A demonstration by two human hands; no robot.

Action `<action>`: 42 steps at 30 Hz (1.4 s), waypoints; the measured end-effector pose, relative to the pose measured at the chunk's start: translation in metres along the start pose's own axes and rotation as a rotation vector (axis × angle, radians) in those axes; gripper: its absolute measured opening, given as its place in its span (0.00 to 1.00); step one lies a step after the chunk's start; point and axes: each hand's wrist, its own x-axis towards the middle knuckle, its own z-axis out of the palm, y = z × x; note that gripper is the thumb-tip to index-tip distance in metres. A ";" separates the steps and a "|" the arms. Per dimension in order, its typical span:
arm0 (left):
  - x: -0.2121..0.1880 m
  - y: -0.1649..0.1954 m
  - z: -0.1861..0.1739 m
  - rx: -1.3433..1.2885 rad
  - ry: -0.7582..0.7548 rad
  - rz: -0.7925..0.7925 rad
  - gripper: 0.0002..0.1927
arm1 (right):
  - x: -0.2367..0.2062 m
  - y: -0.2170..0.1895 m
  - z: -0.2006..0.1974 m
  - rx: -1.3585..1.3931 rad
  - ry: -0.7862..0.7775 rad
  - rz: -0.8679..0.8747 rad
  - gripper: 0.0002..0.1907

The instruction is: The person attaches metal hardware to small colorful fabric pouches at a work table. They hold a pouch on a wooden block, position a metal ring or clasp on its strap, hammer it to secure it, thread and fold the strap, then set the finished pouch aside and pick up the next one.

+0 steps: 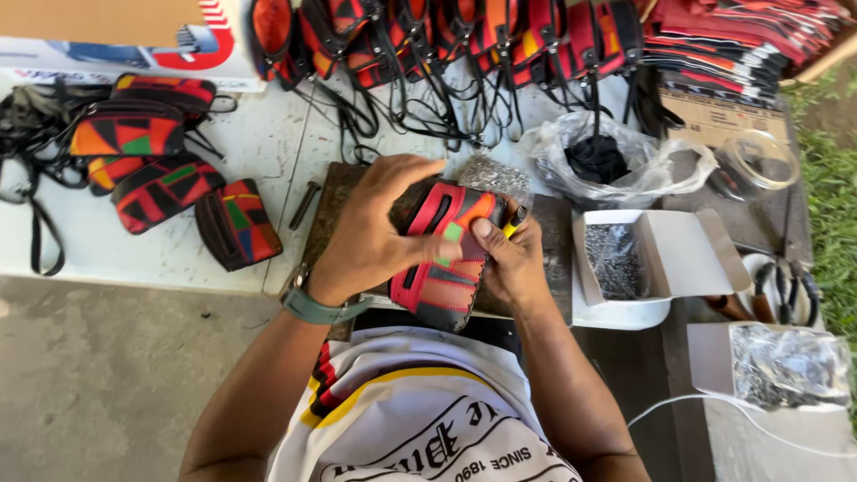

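A pouch (444,259) — small, patchwork in red, orange, green and black — is being held in both hands just above a dark work board (553,241) at the near edge of a white table (259,143). The left hand (375,232) is wrapping over the pouch from the left, its fingers curled around the top edge and its thumb pressing on the front face, so the grip is clamped on the pouch. A grey-green watch (312,306) is sitting on that wrist. The right hand (509,259) is closing on the pouch's right edge, thumb lying flat on the fabric; a yellow-handled tool (512,223) is poking out between its fingers, though how it is being held cannot be told.

To the left, finished pouches (161,152) in the same colours are lying in a loose cluster with black straps. More pouches (446,36) are lining the table's far edge — their cords trailing toward the board. Just right of the hands, an open white box (692,254) is showing a heap of small metal parts. Behind it a clear plastic bag (616,161) is holding something black. At the far right, pliers (786,290) are resting near another bag of metal bits (786,366).
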 end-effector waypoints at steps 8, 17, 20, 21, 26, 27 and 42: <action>-0.008 0.045 -0.141 -0.186 -0.300 -0.320 0.20 | -0.043 -0.001 0.129 -0.022 -0.065 0.040 0.24; -0.033 0.056 -0.212 -0.099 -0.402 -0.384 0.12 | -0.035 -0.009 0.177 -0.553 -0.169 0.025 0.16; -0.040 0.051 -0.216 -0.040 -0.405 -0.313 0.10 | -0.030 -0.009 0.189 -0.527 -0.181 -0.006 0.13; -0.046 0.048 -0.216 0.083 -0.341 -0.221 0.11 | -0.029 -0.005 0.193 -0.509 -0.134 -0.031 0.13; -0.064 0.026 -0.237 0.548 -0.131 0.154 0.17 | -0.034 0.017 0.229 -0.620 -0.067 -0.128 0.15; -0.066 0.020 -0.245 0.563 -0.104 0.197 0.17 | -0.032 0.027 0.240 -0.744 -0.057 -0.193 0.14; -0.064 0.030 -0.229 0.684 -0.025 0.339 0.13 | -0.019 0.016 0.262 -0.866 -0.024 -0.124 0.14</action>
